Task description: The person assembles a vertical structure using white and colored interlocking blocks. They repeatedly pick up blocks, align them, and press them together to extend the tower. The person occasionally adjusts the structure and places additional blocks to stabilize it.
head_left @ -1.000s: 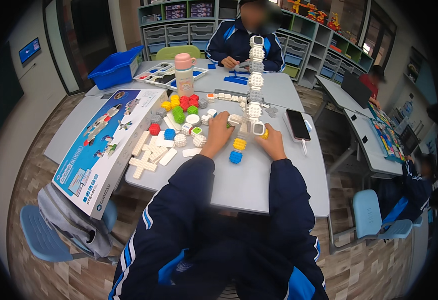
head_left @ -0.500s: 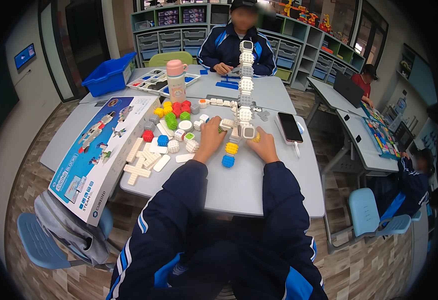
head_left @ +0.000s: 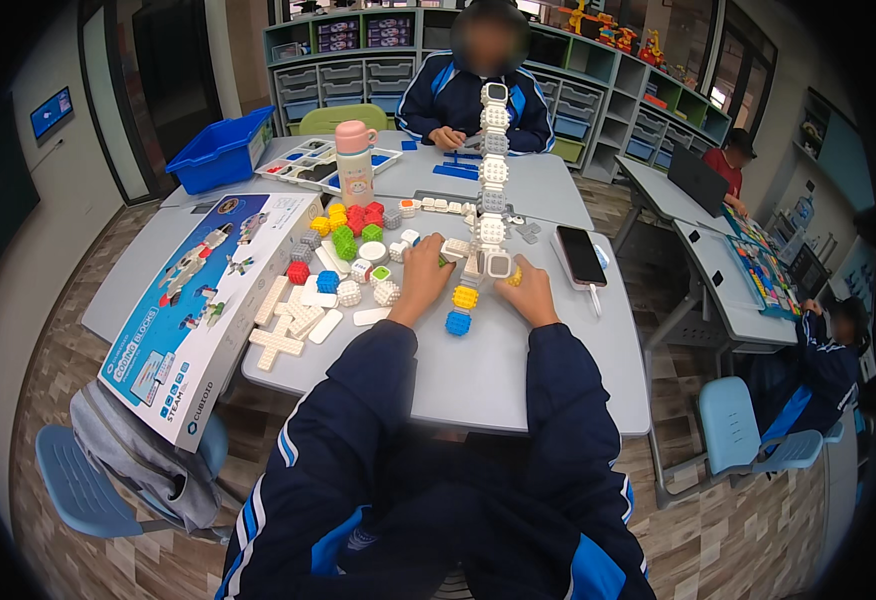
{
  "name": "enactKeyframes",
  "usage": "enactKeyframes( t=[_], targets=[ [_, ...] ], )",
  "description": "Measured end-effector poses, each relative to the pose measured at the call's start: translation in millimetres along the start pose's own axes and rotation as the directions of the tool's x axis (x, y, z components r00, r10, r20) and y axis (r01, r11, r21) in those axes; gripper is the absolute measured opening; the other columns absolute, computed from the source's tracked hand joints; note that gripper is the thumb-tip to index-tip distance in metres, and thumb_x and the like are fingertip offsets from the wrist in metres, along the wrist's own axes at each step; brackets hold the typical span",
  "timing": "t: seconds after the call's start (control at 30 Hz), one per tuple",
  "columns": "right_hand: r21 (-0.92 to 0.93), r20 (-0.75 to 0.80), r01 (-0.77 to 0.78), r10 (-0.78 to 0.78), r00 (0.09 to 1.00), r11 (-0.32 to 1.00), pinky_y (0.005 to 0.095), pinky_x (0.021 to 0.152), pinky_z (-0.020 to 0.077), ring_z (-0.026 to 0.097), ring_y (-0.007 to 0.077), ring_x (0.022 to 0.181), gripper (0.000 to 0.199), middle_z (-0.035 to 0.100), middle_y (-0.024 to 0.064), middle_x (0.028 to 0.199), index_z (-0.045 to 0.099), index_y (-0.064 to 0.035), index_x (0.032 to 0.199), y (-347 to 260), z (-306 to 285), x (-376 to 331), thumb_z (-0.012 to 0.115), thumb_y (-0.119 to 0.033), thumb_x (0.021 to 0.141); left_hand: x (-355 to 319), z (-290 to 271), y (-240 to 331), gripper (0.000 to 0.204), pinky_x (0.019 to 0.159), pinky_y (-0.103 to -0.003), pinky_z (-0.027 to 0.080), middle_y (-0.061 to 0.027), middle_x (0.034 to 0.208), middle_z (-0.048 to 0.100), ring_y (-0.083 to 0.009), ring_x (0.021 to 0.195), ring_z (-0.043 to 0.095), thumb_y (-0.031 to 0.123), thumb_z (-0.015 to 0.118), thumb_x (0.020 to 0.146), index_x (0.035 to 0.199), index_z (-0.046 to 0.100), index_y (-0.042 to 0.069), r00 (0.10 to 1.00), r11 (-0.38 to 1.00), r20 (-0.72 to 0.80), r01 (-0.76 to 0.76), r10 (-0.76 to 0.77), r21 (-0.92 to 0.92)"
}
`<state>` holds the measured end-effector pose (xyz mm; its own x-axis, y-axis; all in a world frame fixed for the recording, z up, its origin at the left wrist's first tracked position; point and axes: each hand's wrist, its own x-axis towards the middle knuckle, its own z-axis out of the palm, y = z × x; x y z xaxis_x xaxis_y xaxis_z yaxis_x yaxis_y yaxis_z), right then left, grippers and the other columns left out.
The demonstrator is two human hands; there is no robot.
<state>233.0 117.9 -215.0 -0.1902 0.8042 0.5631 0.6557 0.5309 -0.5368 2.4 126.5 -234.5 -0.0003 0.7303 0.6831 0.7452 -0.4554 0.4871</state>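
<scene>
A tall tower of white and grey studded building blocks stands upright before me on the grey table. My left hand is closed at the left of its base, around a mostly hidden piece with a bit of green showing. On the other side, my right hand pinches a yellow block beside a white square-faced block. Towards me, a yellow block and a blue block extend from the base. How the gripped pieces join the base is hidden by my fingers.
Loose coloured blocks and white beams lie left, beside a large kit box. A bottle, sorting tray and blue bin stand behind. Right is a plugged-in phone. Another person sits opposite.
Both hands keep nearly the same grip and place at the tower's base. The person opposite has raised their head slightly. The view has shifted a little.
</scene>
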Motion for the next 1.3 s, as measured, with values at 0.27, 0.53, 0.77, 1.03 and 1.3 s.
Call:
enactKeyframes(
  t=[0.27,0.53,0.77,1.03,1.3],
  targets=[
    [0.01,0.013,-0.005,0.005,1.0,1.0,0.0471,0.07,0.0545,0.068,0.0438,0.077,0.055,0.068,0.0293,0.079,0.065,0.0053,0.11,0.2,0.0,0.8,0.074,-0.032,0.071,-0.8,-0.8,0.7,0.036,0.086,-0.05,0.04,-0.0149,0.101,0.065,-0.0359,0.102,0.061,0.014,0.076,0.077,0.105,0.055,0.005,1.0,1.0,-0.011,-0.001,0.001,-0.011],
    [-0.045,-0.025,0.002,-0.003,1.0,0.999,0.0475,0.071,0.0539,0.068,0.0436,0.076,0.054,0.067,0.0275,0.078,0.064,0.0032,0.11,2.0,1.4,-1.5,0.074,-0.033,0.071,1.9,2.7,-2.8,0.03,0.077,-0.049,0.042,-0.0176,0.092,0.066,-0.0393,0.092,0.063,0.011,0.076,0.076,0.1,0.058,0.003,0.999,0.998,-0.033,-0.009,0.007,-0.054],
    [-0.057,-0.004,-0.014,0.014,1.0,0.998,0.0483,0.071,0.055,0.068,0.0425,0.074,0.052,0.068,0.025,0.074,0.066,-0.0001,0.109,-3.7,-1.6,-0.5,0.074,-0.034,0.071,1.1,2.0,-4.3,0.032,0.082,-0.051,0.04,-0.0167,0.096,0.066,-0.0388,0.098,0.062,0.011,0.076,0.077,0.101,0.055,0.004,1.0,0.999,-0.015,-0.007,0.006,-0.047],
    [-0.053,-0.007,-0.008,0.008,1.0,0.999,0.048,0.071,0.055,0.068,0.0428,0.074,0.052,0.068,0.025,0.074,0.065,-0.0001,0.109,-2.0,-0.9,-1.5,0.074,-0.034,0.071,0.4,-0.4,0.3,0.031,0.082,-0.051,0.039,-0.0163,0.096,0.066,-0.0387,0.098,0.062,0.011,0.075,0.078,0.1,0.055,0.005,1.0,0.999,-0.023,-0.009,0.008,-0.051],
    [-0.06,-0.021,-0.01,0.009,1.0,0.998,0.0479,0.071,0.0549,0.068,0.0424,0.074,0.053,0.068,0.0245,0.074,0.066,-0.0001,0.111,0.8,1.6,-1.6,0.074,-0.034,0.071,0.2,-1.4,-0.1,0.03,0.081,-0.049,0.039,-0.0163,0.093,0.066,-0.0387,0.095,0.062,0.011,0.076,0.078,0.1,0.055,0.004,1.0,0.999,-0.014,-0.006,0.005,-0.048]
  ],
)
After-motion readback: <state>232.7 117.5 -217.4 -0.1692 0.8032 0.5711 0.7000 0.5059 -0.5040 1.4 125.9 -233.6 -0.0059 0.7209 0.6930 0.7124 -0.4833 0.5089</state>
